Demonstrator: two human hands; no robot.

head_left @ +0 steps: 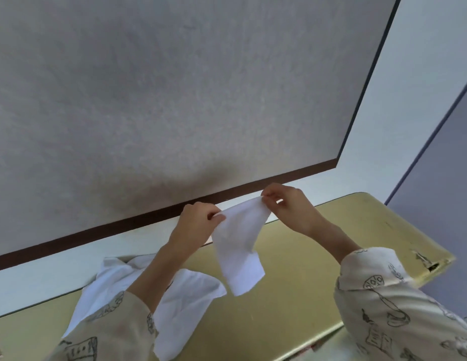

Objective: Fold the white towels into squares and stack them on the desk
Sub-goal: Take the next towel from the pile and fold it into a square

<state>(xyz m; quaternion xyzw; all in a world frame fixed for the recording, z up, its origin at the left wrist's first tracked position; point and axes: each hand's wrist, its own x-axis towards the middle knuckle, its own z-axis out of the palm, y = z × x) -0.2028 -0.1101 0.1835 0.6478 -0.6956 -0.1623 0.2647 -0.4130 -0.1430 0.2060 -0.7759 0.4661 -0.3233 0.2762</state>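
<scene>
At the bottom of the frame two patterned sleeves (388, 303) come in from the lower left and lower right corners, cream cloth with dark line drawings. Under the left forearm, at the lower left, a loose pile of white towels (185, 303) lies unfolded on the yellow table (292, 295), one edge spilling toward the near rim and the far part bunched up against the wall side.

Above the middle of the table a single white towel (237, 251) hangs in the air, clear of the tabletop, held up by its top edge and drooping to a squared lower corner. The left hand (195, 225), just left of centre, pinches the towel's upper left corner between thumb and curled fingers (216, 217). The right hand (287, 207), slightly higher and to the right of centre, pinches the upper right corner with its fingertips pressed together on the cloth.

The table's far right corner shows a chipped patch (425, 261). Behind the hands a dark brown strip (122, 227) runs diagonally across the frame, and above it a large mottled grey panel (175, 87) fills the upper part of the wall.
</scene>
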